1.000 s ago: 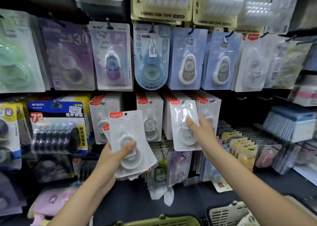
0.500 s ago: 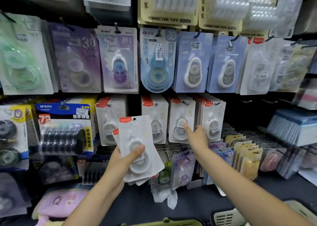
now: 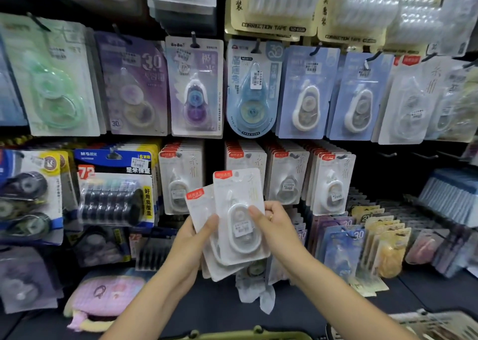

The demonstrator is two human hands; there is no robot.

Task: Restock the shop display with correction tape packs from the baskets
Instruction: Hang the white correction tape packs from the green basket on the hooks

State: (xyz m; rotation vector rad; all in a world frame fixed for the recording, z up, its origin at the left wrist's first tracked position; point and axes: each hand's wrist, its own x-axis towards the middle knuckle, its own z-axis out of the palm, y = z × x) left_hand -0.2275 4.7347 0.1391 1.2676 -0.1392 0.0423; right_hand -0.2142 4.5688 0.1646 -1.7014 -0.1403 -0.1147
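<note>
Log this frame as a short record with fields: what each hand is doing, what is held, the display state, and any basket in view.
left hand: holds a fanned stack of white packs
right hand: pinches the front pack of that stack
display: four hooks of matching white packs hang behind the hands, all stocked
baskets: a green rim at the bottom edge; a pale basket at the lower right, contents unclear

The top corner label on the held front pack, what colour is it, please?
Red label, head view.

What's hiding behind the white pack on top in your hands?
Behind the top pack, which the right hand pinches, more white packs fan out in the left hand. Only their edges and one red label show; how many cannot be told.
</note>
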